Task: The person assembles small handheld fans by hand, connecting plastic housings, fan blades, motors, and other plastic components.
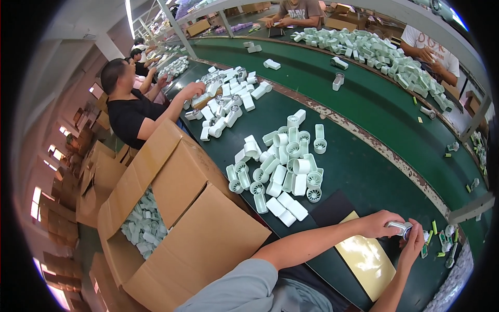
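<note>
At the right of the bench, both my hands are closed on one small silvery housing (399,226) with a round, dark-centred end. My left hand (382,224) grips its narrow side, and the fingers of my right hand (413,243) press around the round end. Under them lies a shiny yellow sheet (366,255), partly over a black sheet (333,208). Left of these is a loose pile of pale green plastic housings (283,161), several showing round spoked ends. Beside my right hand lie small green and silvery parts (446,238).
An open cardboard box (208,229) full of pale green pieces stands at my left. Beyond it a co-worker (127,104) reaches into another pile (228,99). A green conveyor belt (306,78) runs past the bench's raised edge (358,132). Other people sit across it.
</note>
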The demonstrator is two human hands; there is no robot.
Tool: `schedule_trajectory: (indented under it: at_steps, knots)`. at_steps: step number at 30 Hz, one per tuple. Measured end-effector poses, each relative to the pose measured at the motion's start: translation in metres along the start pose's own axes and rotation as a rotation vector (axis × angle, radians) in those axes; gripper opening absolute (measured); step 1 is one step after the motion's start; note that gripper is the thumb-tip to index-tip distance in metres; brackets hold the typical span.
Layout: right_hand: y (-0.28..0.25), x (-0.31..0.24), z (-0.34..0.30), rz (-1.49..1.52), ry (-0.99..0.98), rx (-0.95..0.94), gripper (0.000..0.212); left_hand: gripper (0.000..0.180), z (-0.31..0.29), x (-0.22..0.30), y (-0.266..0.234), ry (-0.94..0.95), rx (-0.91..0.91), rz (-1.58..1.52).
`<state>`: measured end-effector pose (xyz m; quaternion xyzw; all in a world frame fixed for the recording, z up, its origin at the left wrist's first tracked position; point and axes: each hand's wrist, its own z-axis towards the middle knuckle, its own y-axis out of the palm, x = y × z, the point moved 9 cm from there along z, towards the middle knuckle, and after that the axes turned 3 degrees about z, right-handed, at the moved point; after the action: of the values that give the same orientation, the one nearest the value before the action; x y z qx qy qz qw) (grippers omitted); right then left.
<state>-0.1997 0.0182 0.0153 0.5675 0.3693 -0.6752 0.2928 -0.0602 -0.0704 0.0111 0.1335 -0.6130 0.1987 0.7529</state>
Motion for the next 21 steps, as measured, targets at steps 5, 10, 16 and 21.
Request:
schedule_trajectory:
  at_steps: [5,10,16,21]
  knots:
    - [0.017,-0.015,0.02,0.045,-0.012,-0.186,0.038,0.044,-0.002,-0.005,-0.014,-0.135,0.03,-0.199]
    - [0.032,-0.042,0.038,0.01,-0.037,-0.265,0.04,0.054,0.004,-0.002,-0.016,0.001,0.001,-0.335]
    - [0.036,-0.052,0.041,-0.045,-0.093,-0.279,0.041,0.057,0.003,0.013,-0.02,0.11,0.03,-0.231]
    - [0.034,-0.056,0.036,-0.064,-0.155,-0.265,0.037,0.052,0.0,0.005,-0.016,-0.004,-0.002,-0.336]
